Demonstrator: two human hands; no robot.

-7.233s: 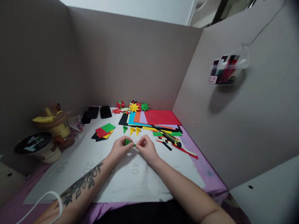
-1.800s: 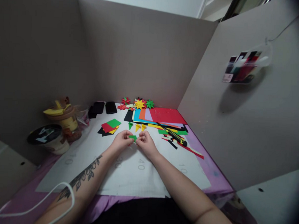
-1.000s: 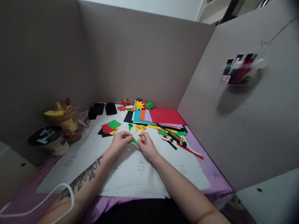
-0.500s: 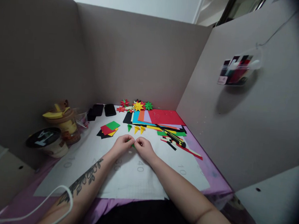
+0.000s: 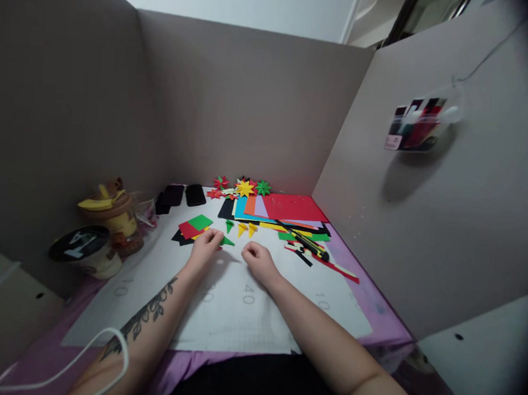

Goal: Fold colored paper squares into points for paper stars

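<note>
Between the fingers of my left hand (image 5: pixel 207 245) is a small folded green paper piece (image 5: pixel 228 242), its point sticking out to the right. A short gap away, my right hand (image 5: pixel 259 260) has its fingers curled closed, and nothing shows in them. Just beyond my hands lie a green folded paper piece (image 5: pixel 229 226) and two yellow folded paper pieces (image 5: pixel 247 229). Partly behind my left hand is a fanned stack of red, green, yellow and black paper squares (image 5: pixel 189 229).
Paper stars (image 5: pixel 245 188) and colored sheets (image 5: pixel 294 207) lie at the back. A yellow-black utility knife (image 5: pixel 308 243) rests over paper strips (image 5: pixel 344 272) on the right. Tubs (image 5: pixel 86 249) stand at left, near two black objects (image 5: pixel 195 195). A white cable (image 5: pixel 120 346) crosses my left forearm.
My hands, which met at the green paper piece, have come apart. My left hand has moved left and slightly up with the piece, while my right hand has shifted slightly right.
</note>
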